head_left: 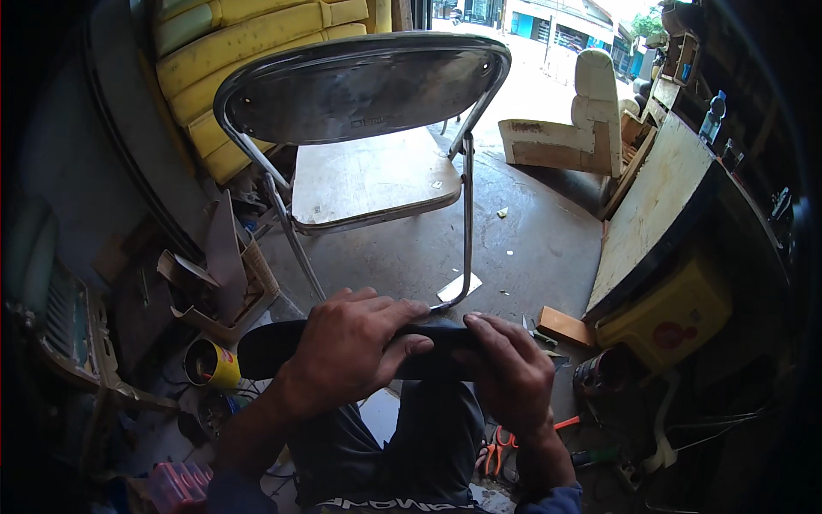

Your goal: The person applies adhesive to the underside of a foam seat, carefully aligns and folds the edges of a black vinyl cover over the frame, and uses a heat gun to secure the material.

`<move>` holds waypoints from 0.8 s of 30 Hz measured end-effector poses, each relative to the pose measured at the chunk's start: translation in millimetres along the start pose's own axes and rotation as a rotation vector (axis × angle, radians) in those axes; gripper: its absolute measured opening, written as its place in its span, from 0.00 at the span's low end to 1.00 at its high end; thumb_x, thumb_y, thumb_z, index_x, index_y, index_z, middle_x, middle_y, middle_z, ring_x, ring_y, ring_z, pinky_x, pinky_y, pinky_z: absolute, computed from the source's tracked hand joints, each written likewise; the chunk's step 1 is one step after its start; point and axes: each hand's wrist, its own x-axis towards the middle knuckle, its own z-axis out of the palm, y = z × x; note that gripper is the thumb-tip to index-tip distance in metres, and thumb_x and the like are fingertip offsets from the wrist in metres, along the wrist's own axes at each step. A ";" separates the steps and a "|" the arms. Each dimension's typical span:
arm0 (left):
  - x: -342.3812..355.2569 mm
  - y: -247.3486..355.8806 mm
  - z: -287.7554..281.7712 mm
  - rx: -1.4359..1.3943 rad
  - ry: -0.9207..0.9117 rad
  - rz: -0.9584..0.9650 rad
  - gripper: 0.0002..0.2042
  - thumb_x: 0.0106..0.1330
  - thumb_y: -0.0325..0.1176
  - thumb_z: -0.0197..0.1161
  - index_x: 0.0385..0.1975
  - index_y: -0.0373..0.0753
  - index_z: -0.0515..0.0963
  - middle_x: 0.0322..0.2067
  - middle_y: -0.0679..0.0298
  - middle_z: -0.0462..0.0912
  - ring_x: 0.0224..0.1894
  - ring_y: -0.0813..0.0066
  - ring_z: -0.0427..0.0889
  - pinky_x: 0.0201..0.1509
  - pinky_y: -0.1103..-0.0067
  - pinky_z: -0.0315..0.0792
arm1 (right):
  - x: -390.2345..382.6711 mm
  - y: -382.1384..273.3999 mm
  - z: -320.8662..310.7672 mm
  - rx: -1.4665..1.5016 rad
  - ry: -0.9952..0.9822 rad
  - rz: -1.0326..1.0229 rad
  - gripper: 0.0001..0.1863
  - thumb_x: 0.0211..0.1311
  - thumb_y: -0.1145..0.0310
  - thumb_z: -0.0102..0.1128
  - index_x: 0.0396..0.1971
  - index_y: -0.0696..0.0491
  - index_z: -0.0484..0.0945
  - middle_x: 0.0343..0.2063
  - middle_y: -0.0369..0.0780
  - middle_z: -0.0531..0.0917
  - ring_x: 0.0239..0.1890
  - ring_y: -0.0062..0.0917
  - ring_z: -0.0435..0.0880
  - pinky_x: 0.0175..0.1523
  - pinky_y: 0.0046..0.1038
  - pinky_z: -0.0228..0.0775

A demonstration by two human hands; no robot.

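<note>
Across my lap lies a long black panel with a rounded left end, which looks like a padded chair backrest. My left hand is closed over its middle, with the thumb and fingers along the upper edge. Near the panel's right end, my right hand grips it, thumb and fingertips pressed at the top edge. The right end is mostly hidden by that hand. Beyond my hands stands a metal-framed folding chair with a dark, shiny backrest and a bare pale seat board.
On the floor at right are a wooden block, orange-handled pliers and a can. At left stand a yellow can and a box of scraps. A board leans beside a yellow container; an unfinished armchair stands farther back.
</note>
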 end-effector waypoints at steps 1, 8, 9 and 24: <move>-0.8 -5.3 -3.1 0.012 -0.038 -0.020 0.15 0.63 0.39 0.73 0.46 0.39 0.86 0.35 0.55 0.88 0.40 0.56 0.87 0.49 0.64 0.78 | 12.2 -7.8 -13.2 0.106 -0.120 0.123 0.25 0.59 0.66 0.76 0.56 0.57 0.83 0.48 0.47 0.87 0.44 0.39 0.90 0.50 0.37 0.82; 31.5 -6.0 -24.4 -0.163 -0.460 -0.150 0.18 0.71 0.47 0.65 0.46 0.39 0.87 0.39 0.51 0.89 0.44 0.52 0.88 0.52 0.62 0.78 | 60.8 38.3 -36.8 0.555 -0.831 0.526 0.34 0.77 0.39 0.52 0.46 0.62 0.85 0.29 0.43 0.87 0.35 0.24 0.86 0.43 0.32 0.77; 37.2 -5.5 -26.0 -0.182 -0.546 -0.178 0.20 0.72 0.50 0.64 0.46 0.39 0.87 0.40 0.51 0.89 0.45 0.52 0.88 0.53 0.61 0.78 | 64.6 42.5 -35.4 0.570 -0.872 0.514 0.33 0.77 0.41 0.54 0.45 0.62 0.86 0.29 0.42 0.87 0.34 0.23 0.85 0.42 0.31 0.77; 41.3 -15.6 -15.8 -0.558 -0.576 -0.296 0.16 0.73 0.44 0.64 0.47 0.36 0.83 0.39 0.50 0.88 0.44 0.54 0.88 0.52 0.65 0.77 | 62.5 59.2 -14.1 0.922 -0.865 0.634 0.25 0.74 0.46 0.63 0.43 0.58 0.82 0.30 0.32 0.82 0.36 0.15 0.79 0.43 0.23 0.72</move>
